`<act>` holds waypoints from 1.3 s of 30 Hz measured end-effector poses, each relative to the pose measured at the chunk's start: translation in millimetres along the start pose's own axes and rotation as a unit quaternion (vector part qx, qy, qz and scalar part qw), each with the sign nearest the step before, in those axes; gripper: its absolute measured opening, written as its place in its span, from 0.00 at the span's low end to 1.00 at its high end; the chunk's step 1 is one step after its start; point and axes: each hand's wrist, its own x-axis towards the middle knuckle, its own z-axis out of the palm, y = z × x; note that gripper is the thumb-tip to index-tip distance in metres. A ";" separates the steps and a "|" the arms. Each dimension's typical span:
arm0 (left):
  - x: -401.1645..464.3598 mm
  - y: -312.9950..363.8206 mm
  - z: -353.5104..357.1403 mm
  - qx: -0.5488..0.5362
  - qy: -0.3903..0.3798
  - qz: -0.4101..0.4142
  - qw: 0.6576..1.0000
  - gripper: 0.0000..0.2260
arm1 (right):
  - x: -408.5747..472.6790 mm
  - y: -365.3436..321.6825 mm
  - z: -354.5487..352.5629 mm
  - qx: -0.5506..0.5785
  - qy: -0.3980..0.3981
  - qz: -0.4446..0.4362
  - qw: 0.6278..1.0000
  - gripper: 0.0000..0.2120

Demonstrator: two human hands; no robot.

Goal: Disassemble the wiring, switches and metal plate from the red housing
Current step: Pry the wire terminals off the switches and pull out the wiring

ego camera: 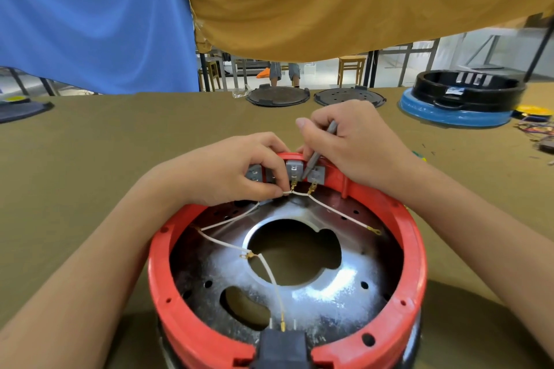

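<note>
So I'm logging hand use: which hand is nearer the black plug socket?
Left. The left hand and right hand both work opposite the black plug socket.

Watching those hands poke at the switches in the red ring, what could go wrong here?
The grey tool in the right hand points between the switches; it might slip toward the left hand, whose fingertips pinch the white wire right beside it. Pulling that thin wire could also tear it from its brass terminal.

One head-worn camera looks forward and down, close over the red housing [287,251], edges seemingly wide-angle bent
</note>
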 end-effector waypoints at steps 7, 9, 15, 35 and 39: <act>-0.4 -0.3 -0.4 0.000 -0.003 -0.001 1.000 0.03 | -1.2 -1.4 0.1 0.010 0.006 -0.015 1.000 0.24; -0.2 -0.4 -0.3 0.001 -0.003 0.001 1.000 0.03 | -0.1 -1.4 0.5 0.002 0.004 -0.011 1.000 0.25; 0.4 -1.0 0.0 0.009 -0.005 0.005 1.000 0.03 | 7.3 2.6 1.9 0.037 -0.026 0.036 0.998 0.24; 1.4 -2.1 0.2 0.000 -0.005 0.009 1.000 0.04 | 12.2 1.6 4.4 0.071 -0.018 0.095 0.993 0.20; 0.9 -2.1 -0.4 -0.002 -0.009 0.009 1.000 0.04 | 14.7 1.5 3.6 0.073 -0.025 0.105 0.991 0.21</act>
